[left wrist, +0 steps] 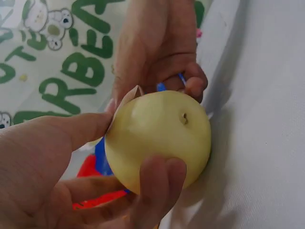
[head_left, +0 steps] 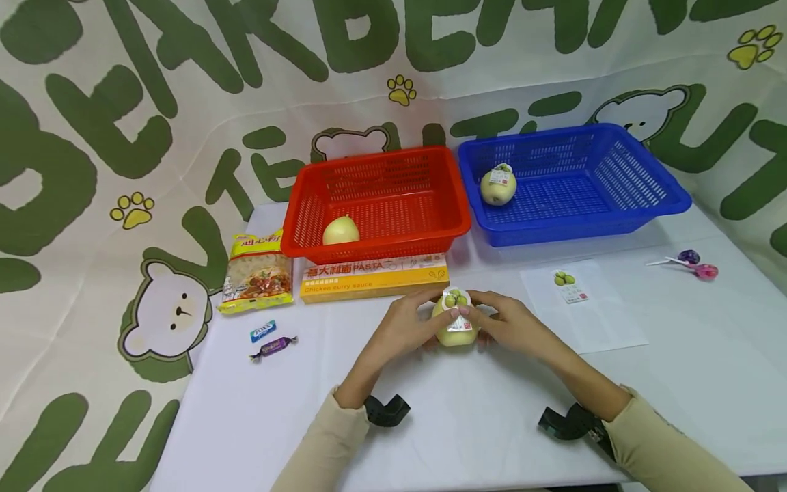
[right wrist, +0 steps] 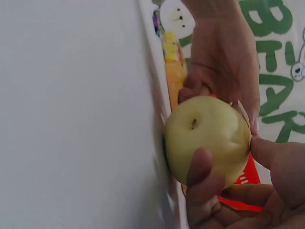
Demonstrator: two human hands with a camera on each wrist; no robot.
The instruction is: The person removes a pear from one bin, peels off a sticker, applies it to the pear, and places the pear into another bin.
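Note:
Both hands hold a pale yellow pear [head_left: 456,339] low over the table's middle. My left hand [head_left: 402,322] curls round its left side and my right hand [head_left: 515,326] round its right. The two thumbs press a white label [head_left: 458,325] with a green fruit picture onto the pear. In the left wrist view, the pear [left wrist: 157,133] shows its stem end, with fingers under it; the label stands off slightly at one edge. The right wrist view shows the pear [right wrist: 209,143] from the other side, the right thumb at the label's edge.
A red basket [head_left: 393,246] holds a plain pear [head_left: 341,231]; a blue basket [head_left: 584,229] holds a labelled pear [head_left: 498,190]. Nearby are a pasta box [head_left: 375,278], a yellow food bag [head_left: 257,273], two wrapped candies [head_left: 273,347], a label sheet [head_left: 599,321] and two lollipops [head_left: 706,272].

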